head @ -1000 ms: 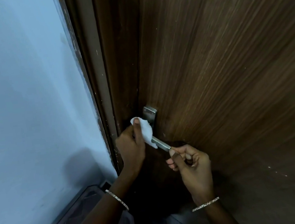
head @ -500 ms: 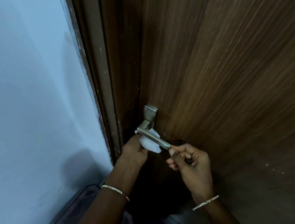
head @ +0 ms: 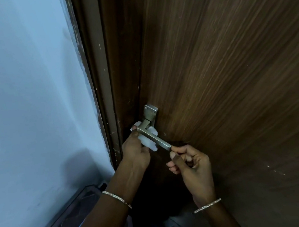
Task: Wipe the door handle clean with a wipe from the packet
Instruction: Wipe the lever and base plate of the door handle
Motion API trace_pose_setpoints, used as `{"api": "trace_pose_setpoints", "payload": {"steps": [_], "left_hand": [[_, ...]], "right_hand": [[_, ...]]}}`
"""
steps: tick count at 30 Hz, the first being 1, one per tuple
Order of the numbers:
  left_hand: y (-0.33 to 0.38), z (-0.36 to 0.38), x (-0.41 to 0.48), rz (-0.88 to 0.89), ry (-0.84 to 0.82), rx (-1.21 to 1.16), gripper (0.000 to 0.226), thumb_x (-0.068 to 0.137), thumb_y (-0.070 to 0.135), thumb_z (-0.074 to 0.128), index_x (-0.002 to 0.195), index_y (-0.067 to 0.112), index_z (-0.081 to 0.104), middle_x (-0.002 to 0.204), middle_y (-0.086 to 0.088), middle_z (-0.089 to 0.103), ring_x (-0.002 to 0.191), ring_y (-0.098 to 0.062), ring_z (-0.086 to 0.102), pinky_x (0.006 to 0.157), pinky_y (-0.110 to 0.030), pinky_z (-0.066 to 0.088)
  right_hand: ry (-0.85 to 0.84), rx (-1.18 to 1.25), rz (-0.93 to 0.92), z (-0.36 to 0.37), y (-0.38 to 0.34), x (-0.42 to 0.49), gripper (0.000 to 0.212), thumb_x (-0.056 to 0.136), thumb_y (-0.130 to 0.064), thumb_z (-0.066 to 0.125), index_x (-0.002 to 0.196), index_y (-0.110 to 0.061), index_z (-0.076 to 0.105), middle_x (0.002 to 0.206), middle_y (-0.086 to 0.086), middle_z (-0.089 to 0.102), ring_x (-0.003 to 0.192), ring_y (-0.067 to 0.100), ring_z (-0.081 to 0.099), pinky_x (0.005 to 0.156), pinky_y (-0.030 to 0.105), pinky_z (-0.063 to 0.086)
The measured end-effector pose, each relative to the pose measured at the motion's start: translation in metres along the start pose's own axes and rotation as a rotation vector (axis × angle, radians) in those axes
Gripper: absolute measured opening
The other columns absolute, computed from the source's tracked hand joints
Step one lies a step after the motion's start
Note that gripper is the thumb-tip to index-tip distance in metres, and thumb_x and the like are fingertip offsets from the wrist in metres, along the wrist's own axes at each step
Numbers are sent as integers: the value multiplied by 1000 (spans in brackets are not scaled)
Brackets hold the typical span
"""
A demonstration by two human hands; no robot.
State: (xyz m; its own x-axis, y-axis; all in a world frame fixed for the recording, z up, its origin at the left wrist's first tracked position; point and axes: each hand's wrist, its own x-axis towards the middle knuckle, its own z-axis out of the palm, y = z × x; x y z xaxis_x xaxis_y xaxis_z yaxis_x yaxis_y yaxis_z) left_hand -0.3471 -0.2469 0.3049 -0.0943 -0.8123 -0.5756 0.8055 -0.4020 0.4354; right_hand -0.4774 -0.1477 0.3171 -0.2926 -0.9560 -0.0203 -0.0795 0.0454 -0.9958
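The left hand (head: 135, 150) has its grip closed on a white wipe (head: 149, 143), pressing it against the underside of the metal door handle (head: 153, 136) near its pivot. The right hand (head: 190, 163) pinches the handle's free tip between thumb and fingers. The lever's long axis slants down and right from its square plate on the brown wooden door (head: 233, 65), beside the frame (head: 103, 81) and pale wall (head: 29, 90).

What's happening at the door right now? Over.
Left hand presses wipe under door handle. Right hand pinches the handle's free end. Nothing in the way.
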Motion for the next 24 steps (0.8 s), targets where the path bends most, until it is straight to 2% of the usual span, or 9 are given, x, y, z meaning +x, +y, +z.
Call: {"api": "trace_pose_setpoints", "payload": {"steps": [3,6,8,10,12,15,19,22,24], "left_hand": [[9,9,-14,-97,51,-211,39,104,27,48,132,0,53,139,-17,56,124,-24,55,83,-36,52],[14,10,-17,-127,66,-194,31,104,23,49,121,1,59,119,-16,63,109,-24,61,77,-36,52],[16,7,-23,-134,53,-198,25,104,21,49,111,0,62,108,-14,66,97,-21,64,81,-35,51],[12,6,-27,-125,63,-163,23,104,18,48,102,1,63,100,-13,68,89,-19,65,75,-34,52],[5,4,-31,-117,54,-128,24,103,17,48,105,0,65,99,-14,70,88,-20,67,72,-33,54],[-4,1,-38,-124,24,-70,28,103,20,48,107,1,68,92,-13,77,80,-21,74,71,-31,57],[-16,0,-49,-115,7,21,30,101,21,51,106,0,71,92,-16,78,75,-22,77,63,-29,63],[-14,-1,-52,-120,3,87,30,100,19,50,106,-2,71,92,-18,78,74,-23,77,59,-29,62],[-6,-1,-53,-165,-25,128,29,100,17,50,103,-3,71,91,-19,78,73,-23,78,57,-29,61]], "right_hand": [[-15,39,27,0,2,2,13,92,-5,68,100,-14,74,67,15,74,62,18,71,57,22,54],[-21,81,77,-1,3,7,12,93,-7,65,96,-13,75,74,15,76,67,18,71,58,24,55],[-20,118,147,-2,4,10,13,93,-18,65,95,-14,77,85,13,78,78,20,71,67,27,58],[-46,210,279,0,9,11,28,88,-37,65,101,-15,76,99,10,78,93,22,73,80,34,59],[-79,338,421,5,13,15,46,84,-48,62,112,-14,72,111,10,76,105,23,72,91,39,57],[-187,536,587,9,11,22,59,90,-55,54,126,-10,66,129,13,68,122,26,64,105,43,48],[-407,804,681,8,5,34,64,103,-53,33,145,-8,49,151,17,48,141,27,45,122,44,24],[-454,884,681,11,3,39,56,104,-41,36,143,-3,50,154,18,42,144,27,39,122,43,25],[-493,863,654,12,4,38,51,103,-37,40,140,-5,54,153,15,45,143,25,41,119,40,33]]}}
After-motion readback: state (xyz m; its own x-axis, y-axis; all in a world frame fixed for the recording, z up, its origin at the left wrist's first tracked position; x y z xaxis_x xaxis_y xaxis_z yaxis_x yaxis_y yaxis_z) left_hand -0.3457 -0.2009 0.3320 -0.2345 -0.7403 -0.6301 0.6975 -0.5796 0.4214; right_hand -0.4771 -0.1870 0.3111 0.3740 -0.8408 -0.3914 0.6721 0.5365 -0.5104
